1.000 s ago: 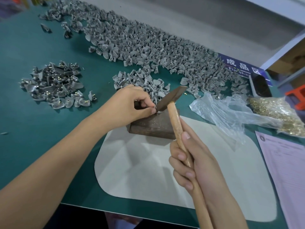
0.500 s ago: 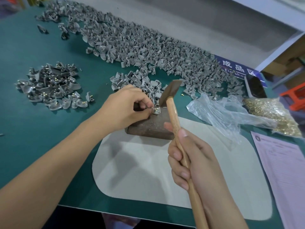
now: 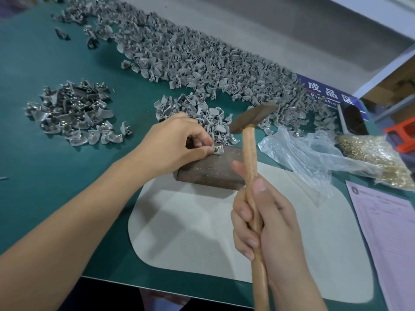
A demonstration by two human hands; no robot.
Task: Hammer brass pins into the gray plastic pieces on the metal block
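A rusty brown metal block (image 3: 211,170) sits at the far edge of a pale mat. On its top far corner lies a gray plastic piece (image 3: 218,150) with a brass pin in it, pinched between thumb and fingers of my left hand (image 3: 179,142). My right hand (image 3: 265,221) grips the wooden handle of a hammer (image 3: 252,117), whose dark head is raised above and to the right of the piece. A small heap of bare gray pieces (image 3: 193,108) lies just behind the block.
A long band of gray pieces (image 3: 202,55) runs across the back of the green table. A separate pile of pieces with pins (image 3: 71,113) lies at left. A clear bag of brass pins (image 3: 377,158) and a paper form (image 3: 386,232) lie at right.
The hammer head has risen from the block and swung up to the right. My left hand keeps its pinch on the piece, which now shows beside the fingertips.
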